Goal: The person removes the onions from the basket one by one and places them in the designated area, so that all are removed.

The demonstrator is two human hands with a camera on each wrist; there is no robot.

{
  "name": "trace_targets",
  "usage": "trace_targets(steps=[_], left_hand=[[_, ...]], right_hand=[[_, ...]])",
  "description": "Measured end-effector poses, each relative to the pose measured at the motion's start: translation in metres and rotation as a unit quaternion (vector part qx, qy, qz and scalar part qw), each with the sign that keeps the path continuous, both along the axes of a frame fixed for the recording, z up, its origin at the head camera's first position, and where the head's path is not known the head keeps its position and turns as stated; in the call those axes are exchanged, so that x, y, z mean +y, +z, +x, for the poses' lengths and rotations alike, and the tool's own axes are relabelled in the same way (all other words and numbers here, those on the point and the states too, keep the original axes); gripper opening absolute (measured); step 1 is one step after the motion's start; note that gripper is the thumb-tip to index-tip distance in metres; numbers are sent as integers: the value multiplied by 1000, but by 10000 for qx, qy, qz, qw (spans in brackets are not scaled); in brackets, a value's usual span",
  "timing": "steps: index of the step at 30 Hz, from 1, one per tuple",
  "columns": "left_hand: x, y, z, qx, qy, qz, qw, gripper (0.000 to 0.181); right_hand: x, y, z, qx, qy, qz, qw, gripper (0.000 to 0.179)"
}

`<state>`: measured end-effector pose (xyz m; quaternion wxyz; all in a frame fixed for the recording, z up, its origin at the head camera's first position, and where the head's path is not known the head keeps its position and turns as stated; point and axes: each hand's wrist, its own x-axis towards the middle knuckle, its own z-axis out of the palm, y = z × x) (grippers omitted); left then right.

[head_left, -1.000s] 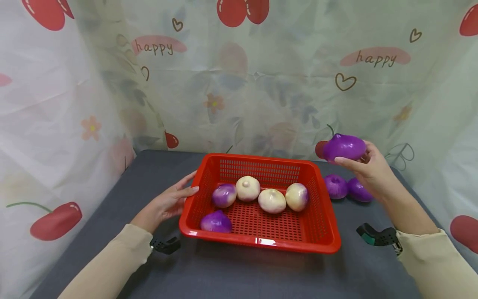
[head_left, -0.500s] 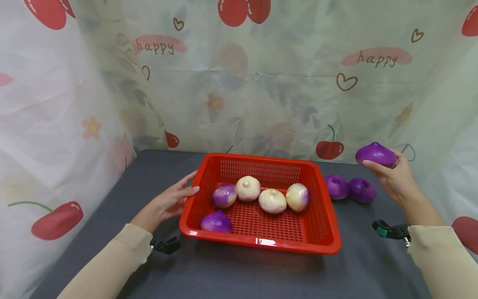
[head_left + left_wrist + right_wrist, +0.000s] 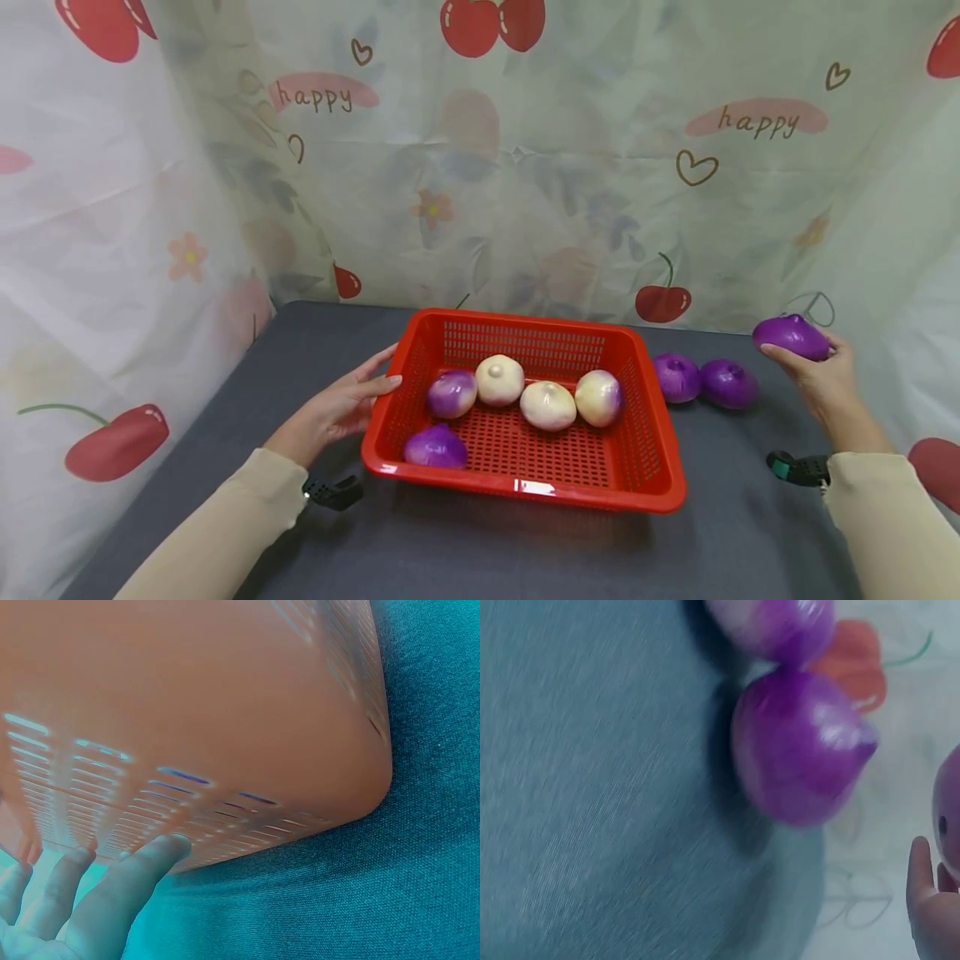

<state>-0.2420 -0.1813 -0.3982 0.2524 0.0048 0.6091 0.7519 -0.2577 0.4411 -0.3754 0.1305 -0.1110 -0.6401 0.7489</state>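
Note:
A purple onion (image 3: 791, 335) is held up at the table's far right, gripped between the thumb and fingers of my right hand (image 3: 832, 387). The right wrist view catches only part of that onion (image 3: 951, 814), at its right edge. My left hand (image 3: 333, 417) holds the left side of a red perforated basket (image 3: 525, 487). Its thumb lies at the rim, while its fingers (image 3: 124, 900) touch the slotted outer wall in the left wrist view. Inside the basket are a purple onion (image 3: 435, 447), a purple-and-white one (image 3: 452, 394) and several pale ones (image 3: 548, 406).
Two purple onions, one nearer the basket (image 3: 677, 377) and one farther right (image 3: 727, 384), sit side by side on the dark grey table (image 3: 480, 558). A patterned curtain (image 3: 525, 192) hangs behind the table and along both sides.
My right hand has moved right, then lower, carrying the purple onion away from the basket and past the two onions on the table. The left hand and basket have stayed in place.

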Motion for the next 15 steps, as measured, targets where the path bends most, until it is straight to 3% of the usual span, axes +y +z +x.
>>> trace_targets(steps=[2,4,7,9,15], left_hand=[[0,-1,0,-2,3,2,10000,72],[0,-1,0,-26,25,3,10000,71],[0,-2,-1,-14,17,-1,10000,71],[0,-2,-1,-3,28,-19,10000,71],[1,-2,-1,-1,64,-39,10000,73]], right_hand=[[4,-4,1,-543,-341,698,9955,78],[9,-7,3,-1015,-437,1484,9827,89],[17,-18,2,-1546,-612,2228,9606,106],[21,-26,1,-1801,-744,2447,9498,111],[21,-38,6,-1906,-1071,2476,9439,108]])
